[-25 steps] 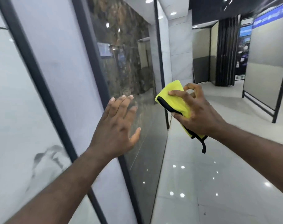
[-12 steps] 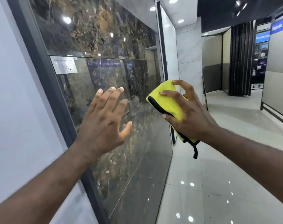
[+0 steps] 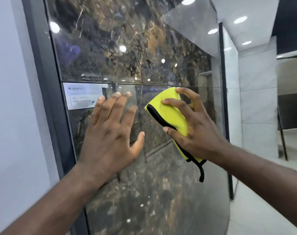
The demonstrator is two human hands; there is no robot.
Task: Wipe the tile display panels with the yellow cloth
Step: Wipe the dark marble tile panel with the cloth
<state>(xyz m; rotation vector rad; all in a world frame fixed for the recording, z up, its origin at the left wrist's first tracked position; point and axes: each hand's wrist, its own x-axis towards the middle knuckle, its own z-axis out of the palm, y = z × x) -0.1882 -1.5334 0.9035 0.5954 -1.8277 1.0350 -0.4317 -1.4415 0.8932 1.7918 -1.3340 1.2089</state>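
A glossy dark marble tile panel (image 3: 127, 48) with brown veins fills the middle of the head view, set in a dark metal frame (image 3: 42, 82). My left hand (image 3: 110, 129) lies flat against the panel with its fingers spread, just below a horizontal joint. My right hand (image 3: 193, 128) grips a folded yellow cloth (image 3: 171, 114) with a black hem and holds it against the panel to the right of my left hand. A black loop hangs from the cloth's lower corner.
A white label (image 3: 83, 96) is stuck on the panel at upper left of my left hand. A pale white panel (image 3: 8, 99) stands to the left of the frame. To the right runs a shiny tiled floor (image 3: 263, 209) with further display stands behind.
The view has swung from along the aisle to face the dark marble panel. Both hands have come closer to it; the left now lies on it and the cloth is against it.
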